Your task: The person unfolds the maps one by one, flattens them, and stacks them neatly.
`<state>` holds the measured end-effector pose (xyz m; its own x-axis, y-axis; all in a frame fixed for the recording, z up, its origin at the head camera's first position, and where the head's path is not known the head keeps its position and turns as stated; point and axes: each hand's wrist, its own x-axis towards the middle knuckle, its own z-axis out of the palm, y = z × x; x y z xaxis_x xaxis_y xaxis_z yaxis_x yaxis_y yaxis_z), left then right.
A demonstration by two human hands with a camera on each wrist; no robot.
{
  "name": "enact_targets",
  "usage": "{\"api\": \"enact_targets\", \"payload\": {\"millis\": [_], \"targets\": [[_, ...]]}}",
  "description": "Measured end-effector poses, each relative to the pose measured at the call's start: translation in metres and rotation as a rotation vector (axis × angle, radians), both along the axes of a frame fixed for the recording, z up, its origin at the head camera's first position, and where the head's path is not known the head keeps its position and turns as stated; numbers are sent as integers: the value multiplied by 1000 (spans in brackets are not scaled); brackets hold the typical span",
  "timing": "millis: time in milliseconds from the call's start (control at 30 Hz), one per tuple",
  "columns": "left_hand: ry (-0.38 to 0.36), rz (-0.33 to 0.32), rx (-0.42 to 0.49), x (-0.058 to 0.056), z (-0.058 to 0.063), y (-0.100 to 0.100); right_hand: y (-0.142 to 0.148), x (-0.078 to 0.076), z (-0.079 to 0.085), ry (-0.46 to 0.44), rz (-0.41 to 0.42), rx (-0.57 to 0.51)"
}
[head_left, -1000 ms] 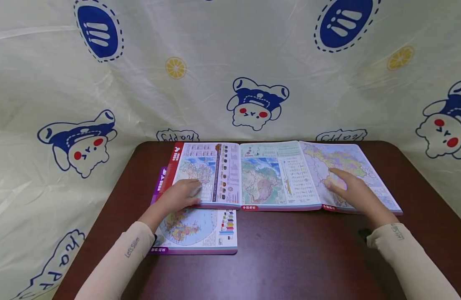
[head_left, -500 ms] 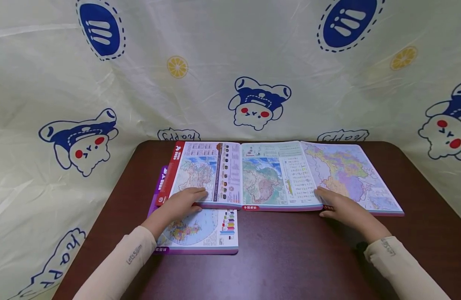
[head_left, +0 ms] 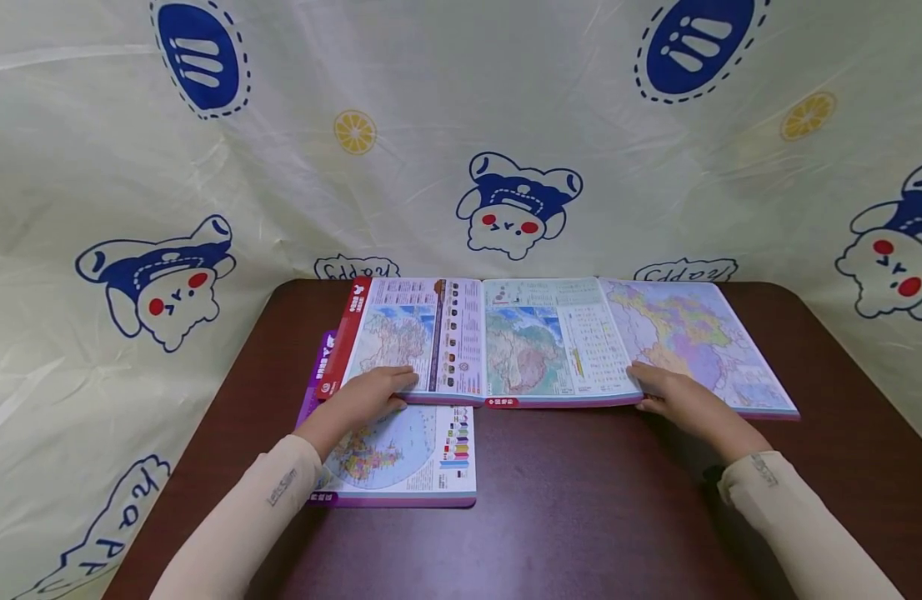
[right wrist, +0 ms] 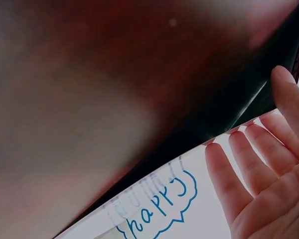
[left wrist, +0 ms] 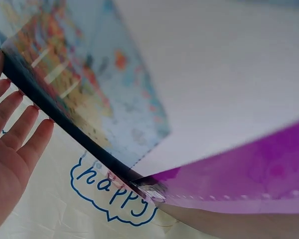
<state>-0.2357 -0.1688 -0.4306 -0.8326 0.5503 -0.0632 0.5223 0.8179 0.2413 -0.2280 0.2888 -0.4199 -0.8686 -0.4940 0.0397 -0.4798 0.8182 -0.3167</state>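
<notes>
A fold-out map [head_left: 532, 350] with a red left border lies spread in three panels along the table's far side in the head view. My left hand [head_left: 359, 400] holds the near edge of its left panel, fingers on top and thumb at the edge. At the near edge, around the fold between middle and right panels, my right hand [head_left: 686, 408] pinches the map. The right wrist view shows that hand's thumb [right wrist: 284, 82] against the dark underside. Partly covered by the left panel is a purple-edged world map [head_left: 401, 454], also close up in the left wrist view.
The dark brown table [head_left: 573, 492] has rounded far corners. Behind it hangs a pale curtain [head_left: 416, 208] printed with blue cartoon bears and orange slices, close to the map's far edge.
My right hand has come off the right panel's face to the near edge by the fold. My left hand has shifted slightly right. The fold-out map's near edge has moved away from me.
</notes>
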Motion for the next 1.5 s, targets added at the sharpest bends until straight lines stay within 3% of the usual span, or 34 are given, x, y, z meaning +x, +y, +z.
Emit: {"api": "enact_targets", "payload": {"millis": [367,500,567,667,867,967,1133,1500], "targets": [[-55,23,-6,-8,2,1,1,-9,0,-60,-48,-27],[3,51,-71,-5,4,-1,1,-8,-1,-61,-55,-33],[52,112,-112,0,6,-3,1,-8,-1,-61,-57,-36],[86,266,-137,10,10,-12,1,-7,-1,-66,-61,-37],[-40,632,-54,33,18,-41,0,-5,0,-93,-76,-28],[-137,741,-9,44,20,-57,0,-4,0,-89,-76,-29],[-269,799,69,56,18,-72,0,-2,-1,-82,-73,-41],[-347,818,255,56,14,-82,0,0,-1,-80,-75,-41]]}}
